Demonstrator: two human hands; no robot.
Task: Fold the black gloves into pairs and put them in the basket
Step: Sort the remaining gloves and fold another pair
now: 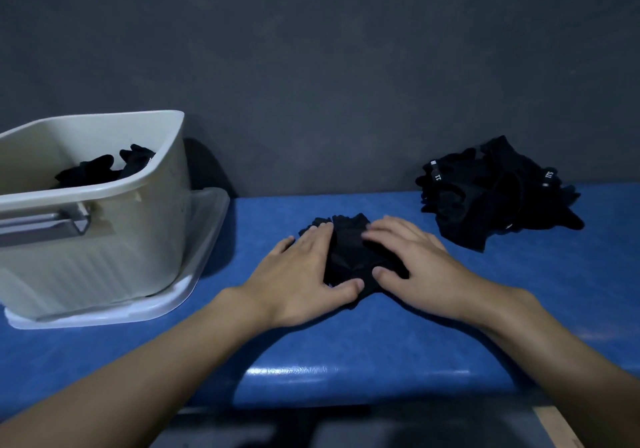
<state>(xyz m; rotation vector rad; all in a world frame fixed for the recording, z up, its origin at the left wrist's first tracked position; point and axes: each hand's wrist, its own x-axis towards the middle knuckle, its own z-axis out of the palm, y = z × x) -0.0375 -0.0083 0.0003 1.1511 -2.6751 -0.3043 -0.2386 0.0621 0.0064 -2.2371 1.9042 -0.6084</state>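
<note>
Basket point(104, 189) at 9 o'clock holds some gloves point(100, 169); an unsorted pile point(495, 195) at 2 o'clock awaits. We see left grip point(304, 274) and right grip point(412, 264), both released, flattening one pair point(349, 253).

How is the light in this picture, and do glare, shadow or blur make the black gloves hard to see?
Head view: dim, bluish light, so the gloves under the left hand and right hand and the glove pile read as dark shapes; a glare streak lies near the front edge of the table; the basket throws a shadow on the wall; the frame's bottom is blurred.
</note>
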